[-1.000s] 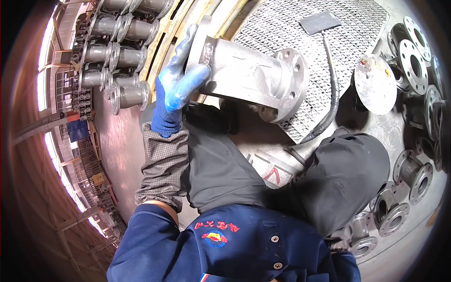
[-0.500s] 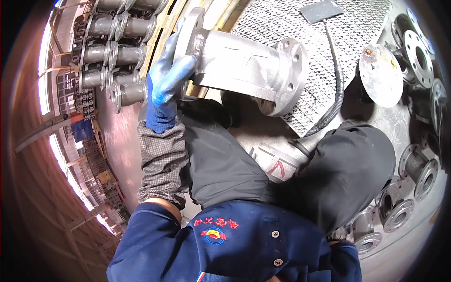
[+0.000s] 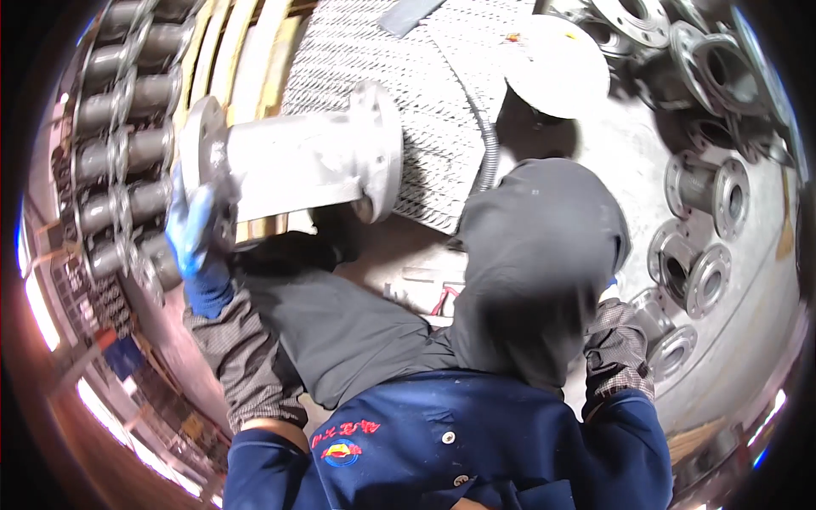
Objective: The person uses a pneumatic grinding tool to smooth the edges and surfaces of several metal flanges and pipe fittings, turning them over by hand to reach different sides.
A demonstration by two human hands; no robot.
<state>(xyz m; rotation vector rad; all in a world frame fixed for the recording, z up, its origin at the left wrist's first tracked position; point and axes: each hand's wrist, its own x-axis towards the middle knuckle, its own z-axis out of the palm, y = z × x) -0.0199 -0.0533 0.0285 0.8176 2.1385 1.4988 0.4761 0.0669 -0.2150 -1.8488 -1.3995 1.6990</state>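
Note:
A grey metal flanged pipe point(image 3: 293, 157) lies across the near end of a patterned metal plate, with a round flange at each end. On its left flange point(image 3: 202, 144) my left hand point(image 3: 191, 225), in a blue glove, is closed around the rim; some of its fingers are hidden behind the metal. My right forearm point(image 3: 619, 340), in a checked sleeve, runs down beside my bent right knee point(image 3: 544, 229). Only a sliver of blue glove shows past the knee, so the fingers of my right hand and anything in them are hidden.
The patterned plate point(image 3: 357, 55) carries a dark flat pad point(image 3: 410, 13) and a black corrugated hose point(image 3: 489, 157). Beyond it stands a round white-topped stool point(image 3: 561, 68). Many flanged pipes point(image 3: 701, 191) stand at right; more are stacked at left point(image 3: 127, 144) by wooden slats point(image 3: 225, 55).
The view has swung to the right, so the pipe and left hand now appear further left. My right forearm has come into sight beside the knee. My left hand stays on the same flange.

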